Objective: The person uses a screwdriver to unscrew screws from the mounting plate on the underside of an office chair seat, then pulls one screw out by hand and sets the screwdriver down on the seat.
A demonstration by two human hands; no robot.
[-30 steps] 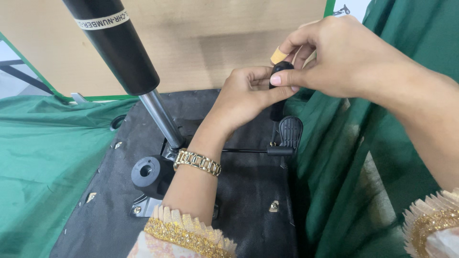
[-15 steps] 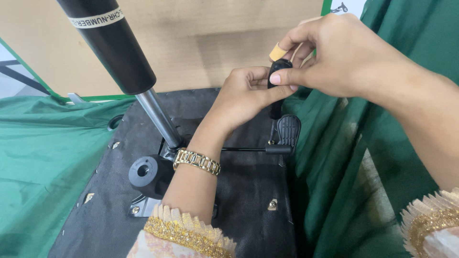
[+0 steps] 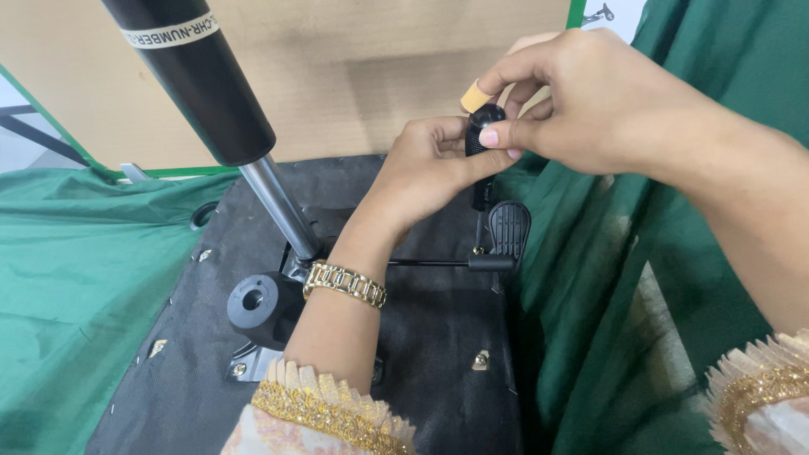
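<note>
Little shift since the earlier views: both hands hold the same grip on the screwdriver, and the gas cylinder leans a touch further toward the left edge of view.

Upturned office chair seat [image 3: 253,337], black fabric underside facing up, lies on green cloth [image 3: 76,278]; a cardboard panel [image 3: 362,76] stands behind it. Gas lift cylinder [image 3: 198,80], black with a pale label band, rises at a tilt from the seat's mechanism, its steel piston rod [image 3: 282,206] running down into the bracket. Black round knob [image 3: 253,299] sits just beside the rod's base. Paddle lever [image 3: 508,227] on a thin rod lies near the seat's right edge.

Right hand [image 3: 607,105] is clamped on the top of the screwdriver handle [image 3: 482,126], thumb and fingers together around it; one fingertip wears a tan bandage [image 3: 474,97]. Left hand [image 3: 430,168], gold watch [image 3: 345,282] at the wrist, is closed around the lower handle, steadying it. Tool stands about upright, its shank dropping toward the lever's pivot; the tip itself is hidden.

Step in hand, by my reading: driving or loosening a fastener at the lever mount. Next move likely calls for downward pressure with the shank kept plumb while the top hand turns.
</note>
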